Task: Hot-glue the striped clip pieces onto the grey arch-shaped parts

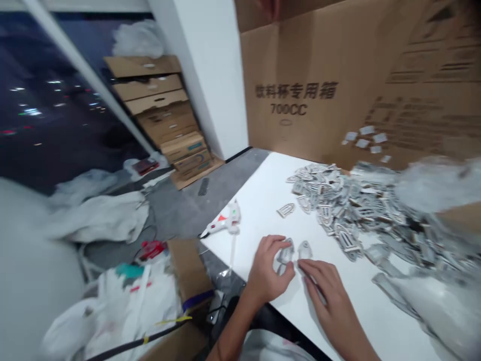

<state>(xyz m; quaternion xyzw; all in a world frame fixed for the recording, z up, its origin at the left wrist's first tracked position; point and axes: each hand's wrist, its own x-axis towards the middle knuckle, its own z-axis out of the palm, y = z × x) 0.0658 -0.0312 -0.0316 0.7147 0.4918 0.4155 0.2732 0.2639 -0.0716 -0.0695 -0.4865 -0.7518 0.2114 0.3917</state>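
White tabletop (270, 200) fills the near right of the view, its edge running just under the wrists. Left of the hands and lower down, the grey floor is crowded with white plastic bags (124, 301) and an open carton.

Both hands lie close together at the near edge. The left hand (268, 273) has its thumb and fingers pinched on a small metal clip (285, 253). That clip is blurred, but its long axis seems to run away from the person, with the narrower end on the far side. The right hand (326, 293) rests flat with its fingers stretched out and grips nothing. Its fingertips are just at the near end of a second clip (304, 249), which lies on the table beside the first. This second clip also lies lengthwise near to far, its rounded tip pointing away.

Beyond the left hand a white glue gun (224, 224) lies at the table's edge. Beyond the right hand a loose heap of clips (361, 210) spreads across the table, with one stray clip (286, 209) apart from it.

Behind the heap stands a big cardboard box (319, 65) with printed lettering. Far off to the left, flattened cartons (161, 115) are stacked against a white pillar, beside a dark window (45, 110) dotted with lights.
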